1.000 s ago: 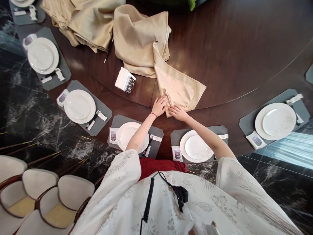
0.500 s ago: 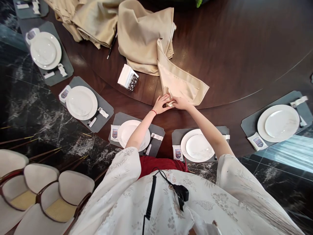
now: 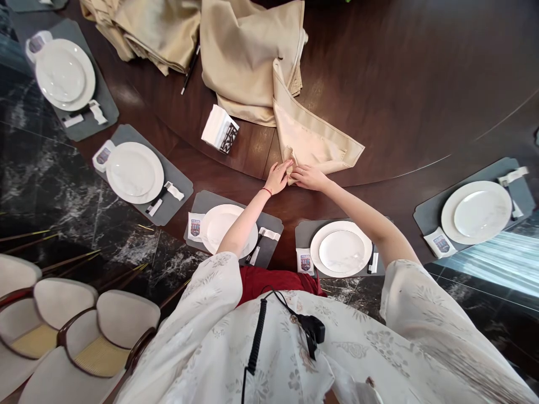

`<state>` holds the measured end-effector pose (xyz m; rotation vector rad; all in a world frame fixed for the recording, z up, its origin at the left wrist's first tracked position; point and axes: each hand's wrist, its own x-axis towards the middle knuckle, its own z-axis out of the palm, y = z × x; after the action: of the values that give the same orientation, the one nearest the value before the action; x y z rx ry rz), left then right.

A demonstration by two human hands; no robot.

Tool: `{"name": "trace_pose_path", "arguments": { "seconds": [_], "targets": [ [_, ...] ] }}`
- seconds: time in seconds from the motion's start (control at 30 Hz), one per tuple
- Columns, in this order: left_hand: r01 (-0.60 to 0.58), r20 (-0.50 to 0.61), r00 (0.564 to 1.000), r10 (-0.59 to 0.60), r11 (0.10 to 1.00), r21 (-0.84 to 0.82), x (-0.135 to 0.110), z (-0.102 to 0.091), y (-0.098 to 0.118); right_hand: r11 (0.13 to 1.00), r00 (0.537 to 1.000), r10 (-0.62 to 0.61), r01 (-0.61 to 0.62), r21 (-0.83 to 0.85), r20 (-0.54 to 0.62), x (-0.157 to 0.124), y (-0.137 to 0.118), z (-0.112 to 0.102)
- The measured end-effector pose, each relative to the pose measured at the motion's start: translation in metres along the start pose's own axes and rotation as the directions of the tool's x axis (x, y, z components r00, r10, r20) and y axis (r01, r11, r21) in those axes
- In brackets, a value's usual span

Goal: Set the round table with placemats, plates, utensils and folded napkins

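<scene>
A beige cloth napkin [image 3: 309, 140] lies partly folded on the dark wooden table [image 3: 404, 101], with its near corner gathered between my two hands. My left hand [image 3: 278, 177], with a red string on the wrist, grips the bunched edge from the left. Close beside it, my right hand [image 3: 310, 178] presses and pinches the same edge from the right. The napkin's far corner overlaps a stack of beige napkins [image 3: 248, 62]. Some of the fold under my fingers is hidden.
A white paper napkin holder [image 3: 220, 129] stands left of the cloth. More beige cloths [image 3: 155, 33] and a dark stick [image 3: 190, 70] lie behind. Plates [image 3: 345, 249] on grey placemats [image 3: 303, 233] line the table edge. Chairs [image 3: 113, 320] stand at lower left.
My right hand has flattened somewhat over the gathered edge, and the napkin's near right edge has folded inward. The view has shifted slightly.
</scene>
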<state>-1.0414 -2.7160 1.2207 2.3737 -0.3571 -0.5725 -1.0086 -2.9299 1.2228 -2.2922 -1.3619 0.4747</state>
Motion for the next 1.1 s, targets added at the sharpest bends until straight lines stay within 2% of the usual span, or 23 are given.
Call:
{"name": "trace_pose_path", "arguments": {
  "seconds": [0.17,0.27,0.33,0.47,0.6,0.73,0.87,1.0,1.1],
  "targets": [
    [-0.049,-0.036,0.998,0.046,0.996,-0.078,0.001,-0.011,0.000,0.967,0.980,0.181,-0.192,0.168,0.079,0.020,-0.001,-0.005],
    [-0.083,-0.103,0.992,0.069,0.986,-0.142,-0.001,-0.012,-0.004,0.913,0.965,0.258,-0.259,0.316,0.045,0.033,0.003,-0.002],
    [-0.058,-0.164,0.986,0.020,0.973,-0.225,-0.001,-0.009,-0.007,0.891,0.958,0.286,-0.269,0.365,0.006,0.038,0.005,0.001],
    [0.078,-0.238,0.958,-0.158,0.946,-0.315,0.004,-0.001,-0.009,0.921,0.934,0.346,-0.321,0.222,-0.087,0.032,-0.002,0.004],
    [0.157,-0.322,0.910,-0.262,0.935,-0.319,0.011,0.011,-0.002,0.961,0.963,0.263,-0.256,0.104,-0.064,0.018,-0.016,0.003],
    [0.230,-0.330,0.870,-0.367,0.893,-0.386,0.007,0.028,0.012,0.957,0.963,0.263,-0.253,0.140,-0.054,0.015,-0.024,0.009],
    [0.274,-0.370,0.800,-0.473,0.835,-0.477,-0.011,0.042,0.022,0.916,0.923,0.364,-0.330,0.226,-0.127,0.028,-0.028,0.020],
    [0.322,-0.426,0.756,-0.497,0.849,-0.418,-0.020,0.040,0.017,0.858,0.869,0.474,-0.421,0.293,-0.140,0.037,-0.030,0.023],
    [0.338,-0.440,0.750,-0.494,0.858,-0.387,-0.010,0.031,0.007,0.898,0.894,0.413,-0.368,0.241,-0.175,0.035,-0.034,0.020]
  ]
}}
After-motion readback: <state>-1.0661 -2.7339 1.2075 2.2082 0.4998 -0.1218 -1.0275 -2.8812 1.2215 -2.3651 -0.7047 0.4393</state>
